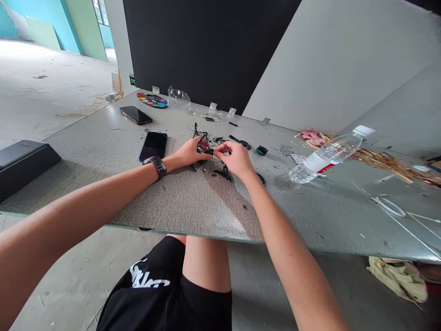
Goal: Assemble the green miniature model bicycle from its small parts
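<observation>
My left hand point(191, 151) is closed around a small dark green model part point(206, 151) above the table. Close against it, the fingertips of my right hand point(237, 158) are pinched at the part's right end; whether they hold a separate tiny piece is hidden. A thin dark frame point(200, 132), like that of a toy bicycle, stands up just behind my left fingers. More dark pieces point(223, 174) lie below my hands. A small black wheel point(245, 145) lies behind my right hand, and another wheel point(262, 179) is partly covered by my right wrist.
Two phones point(154, 146) point(135, 115) lie left of my hands. Farther back are a colourful palette point(152, 100) and clear plastic packaging point(178, 97). A small dark green block point(262, 150) and a tilted water bottle point(325, 156) are right. A dark wedge-shaped box point(27, 163) sits far left.
</observation>
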A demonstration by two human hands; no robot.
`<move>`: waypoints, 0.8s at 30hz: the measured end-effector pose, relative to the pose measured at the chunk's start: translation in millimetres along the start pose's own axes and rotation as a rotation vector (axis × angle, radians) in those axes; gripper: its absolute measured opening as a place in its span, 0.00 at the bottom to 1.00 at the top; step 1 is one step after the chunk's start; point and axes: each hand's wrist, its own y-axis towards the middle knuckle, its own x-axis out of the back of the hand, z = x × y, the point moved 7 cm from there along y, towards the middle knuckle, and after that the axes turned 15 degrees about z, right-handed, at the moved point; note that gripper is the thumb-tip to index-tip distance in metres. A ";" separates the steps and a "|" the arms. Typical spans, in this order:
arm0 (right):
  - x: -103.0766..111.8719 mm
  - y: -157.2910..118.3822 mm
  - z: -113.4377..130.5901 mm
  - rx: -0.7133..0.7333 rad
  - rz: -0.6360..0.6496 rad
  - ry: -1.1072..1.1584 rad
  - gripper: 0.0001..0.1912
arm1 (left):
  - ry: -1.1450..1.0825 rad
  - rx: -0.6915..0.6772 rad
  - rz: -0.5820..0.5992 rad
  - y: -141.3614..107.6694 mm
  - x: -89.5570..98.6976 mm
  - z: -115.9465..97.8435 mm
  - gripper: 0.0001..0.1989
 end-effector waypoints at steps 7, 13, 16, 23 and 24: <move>-6.7 4.5 -12.6 -0.079 -0.006 0.141 0.08 | 0.013 -0.043 -0.018 0.8 0.1 0.0 0.20; -6.2 5.9 -16.6 -0.083 -0.014 0.188 0.10 | -0.007 -0.067 -0.027 -2.4 0.9 -9.0 0.18; -5.8 5.5 -15.8 -0.075 -0.020 0.210 0.11 | -0.008 -0.073 -0.036 -2.8 2.1 -10.8 0.17; -5.4 3.5 -11.7 -0.085 -0.021 0.210 0.11 | -0.074 -0.092 -0.033 -0.7 2.0 -6.4 0.13; -5.1 3.2 -11.3 -0.085 -0.023 0.211 0.11 | -0.081 -0.094 -0.033 -0.7 2.0 -6.6 0.12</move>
